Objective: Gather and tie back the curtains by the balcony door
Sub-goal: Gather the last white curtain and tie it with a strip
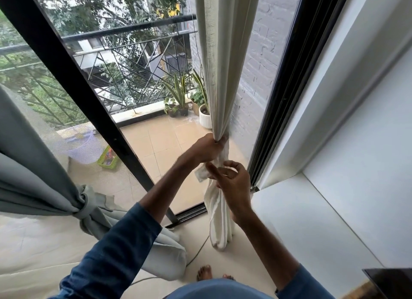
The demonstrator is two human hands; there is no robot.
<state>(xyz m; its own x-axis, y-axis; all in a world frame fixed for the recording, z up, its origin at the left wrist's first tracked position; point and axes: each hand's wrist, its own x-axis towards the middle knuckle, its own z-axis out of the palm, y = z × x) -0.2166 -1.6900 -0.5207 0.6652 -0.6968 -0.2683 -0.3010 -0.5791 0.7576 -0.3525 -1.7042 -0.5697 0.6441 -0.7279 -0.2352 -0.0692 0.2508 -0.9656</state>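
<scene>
- The cream curtain [223, 53] hangs bunched into a narrow column in front of the glass balcony door [156, 93], near the door's right-hand black frame [287, 87]; its lower end reaches the floor [240, 254] just inside the door's bottom track.
- The left hand [206, 148] is closed tightly around the gathered curtain — fingers wrapped over the folds, pinching them into a tight neck.
- Just below that fist, the right hand [233, 182] sits against the fabric with its fingers loosely curled and partly spread; thumb and forefinger appear to pinch a short cream tie strip [201, 172] that sticks out to the left, though whether the grip is firm cannot be told.
- Beneath both hands the curtain widens again into loose folds down to the floor.
- At the left edge of the view a grey-blue curtain [33, 160] is already gathered and knotted with a matching tieback [83, 206].
- Both arms wear blue sleeves [111, 249]; a bare foot [204, 273] shows on the floor near the bottom edge.
- Outside, potted plants [180, 98] stand in the balcony's far right corner beside the metal railing [124, 60] — a white ribbed pot [205, 119] sits just behind the curtain.
</scene>
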